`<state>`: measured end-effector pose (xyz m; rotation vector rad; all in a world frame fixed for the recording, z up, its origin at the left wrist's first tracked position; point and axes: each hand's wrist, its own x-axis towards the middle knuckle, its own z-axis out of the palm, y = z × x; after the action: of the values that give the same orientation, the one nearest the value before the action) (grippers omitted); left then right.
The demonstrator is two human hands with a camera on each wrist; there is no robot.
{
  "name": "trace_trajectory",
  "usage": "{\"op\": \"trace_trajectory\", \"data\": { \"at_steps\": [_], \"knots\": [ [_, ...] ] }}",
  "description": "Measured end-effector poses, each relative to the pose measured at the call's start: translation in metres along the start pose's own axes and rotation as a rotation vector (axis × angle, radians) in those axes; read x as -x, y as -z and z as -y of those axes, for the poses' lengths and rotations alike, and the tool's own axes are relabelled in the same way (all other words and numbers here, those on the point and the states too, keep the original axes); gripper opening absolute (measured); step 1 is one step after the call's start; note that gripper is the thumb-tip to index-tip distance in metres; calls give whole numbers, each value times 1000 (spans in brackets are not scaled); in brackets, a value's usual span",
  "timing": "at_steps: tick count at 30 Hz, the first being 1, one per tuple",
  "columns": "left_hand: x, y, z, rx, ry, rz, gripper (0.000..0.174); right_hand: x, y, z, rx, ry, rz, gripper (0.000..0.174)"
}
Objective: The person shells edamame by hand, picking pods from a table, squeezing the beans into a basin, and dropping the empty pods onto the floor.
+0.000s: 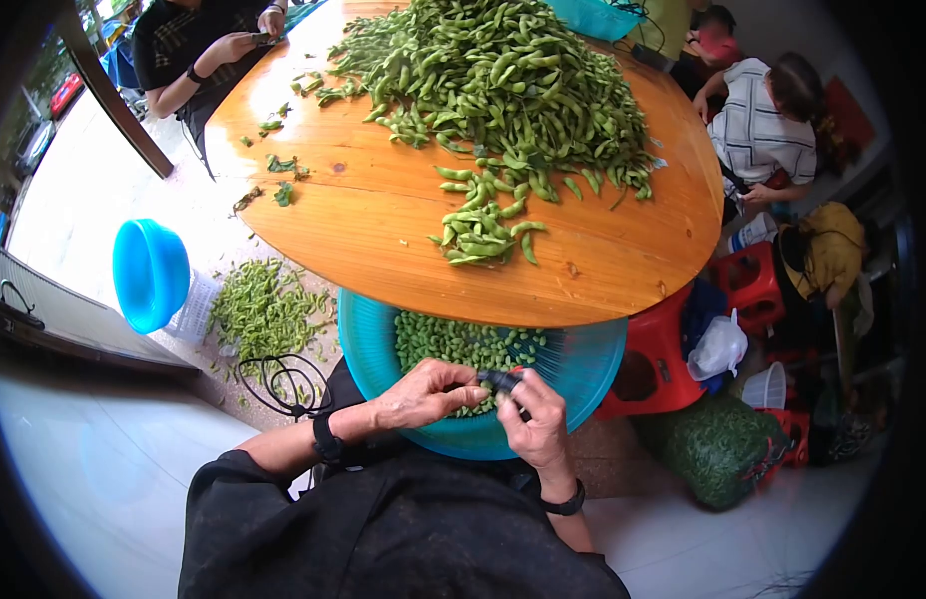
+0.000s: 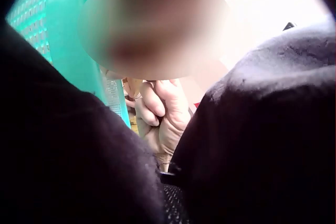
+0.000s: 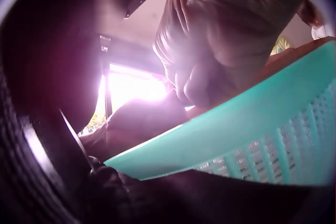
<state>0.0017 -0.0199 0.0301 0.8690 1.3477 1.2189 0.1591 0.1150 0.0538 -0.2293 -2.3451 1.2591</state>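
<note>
Over a blue-green basket point(image 1: 585, 399) of shelled green soybeans point(image 1: 453, 337), both hands meet at their fingertips. My left hand point(image 1: 428, 393) pinches a small green soybean pod between thumb and curled index finger. Curled fingers of my right hand point(image 1: 536, 417) close on it from the other side. A short black piece point(image 1: 505, 380) with a red spot runs along the right fingertips; I cannot tell whether it is a finger cover or a tool. In the left wrist view a hand with bent fingers point(image 2: 160, 109) shows. The basket's rim point(image 3: 226, 113) crosses the right wrist view.
A heap of soybean pods point(image 1: 503, 90) covers the wooden table point(image 1: 383, 240), a smaller pile point(image 1: 478, 235) near its edge. Empty pods point(image 1: 268, 309) litter the floor beside a blue basin point(image 1: 149, 275). Red stools point(image 1: 653, 354) and a full green net bag point(image 1: 717, 449) stand right. People sit around.
</note>
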Motion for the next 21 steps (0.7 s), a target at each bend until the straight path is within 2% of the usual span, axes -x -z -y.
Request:
{"op": "trace_trajectory", "data": {
  "at_steps": [1, 3, 4, 6, 8, 11, 13, 15, 16, 17, 18, 19, 20, 21],
  "knots": [
    [-1, -1, 1, 1, -1, -3, 29, 0, 0, -2, 48, -128, -59, 15],
    [-4, -3, 4, -402, -320, -181, 25, 3, 1, -12, 71, -315, -152, 7],
    [-5, -2, 6, -401, -320, -181, 25, 5, 1, -16, 72, -315, -152, 7],
    [-6, -1, 11, -572, -465, -279, 16, 11, 1, -22, 85, -313, -163, 7],
    [-6, 1, 9, -625, -469, -285, 14, 12, 0, -22, 91, -301, -153, 6],
    [-4, 4, 10, -702, -435, -281, 12, 12, -1, -22, 50, -394, -173, 5],
    [-6, 2, 11, -719, -397, -270, 12, 10, -3, -23, 45, -303, -182, 7],
    [-10, -3, 7, -491, -402, -235, 11, 11, -5, -22, -3, -351, -163, 6],
    [-12, -6, 3, -495, -407, -239, 11, 9, -6, -20, -51, -394, -142, 8],
    [-13, -12, -1, -417, -386, -143, 12, 6, -10, -17, -12, -289, -145, 10],
    [-14, -16, -8, -339, -366, -47, 14, 5, -8, -15, -12, -281, -146, 10],
    [-16, -14, -17, -400, -287, 31, 18, 5, -5, -14, -40, -289, -223, 10],
    [-19, -13, -25, -404, -293, 26, 18, 2, -1, -8, -69, -298, -299, 10],
    [-21, -11, -34, -408, -435, -14, 19, 2, 9, 3, -282, -442, -375, 6]
  ]
}}
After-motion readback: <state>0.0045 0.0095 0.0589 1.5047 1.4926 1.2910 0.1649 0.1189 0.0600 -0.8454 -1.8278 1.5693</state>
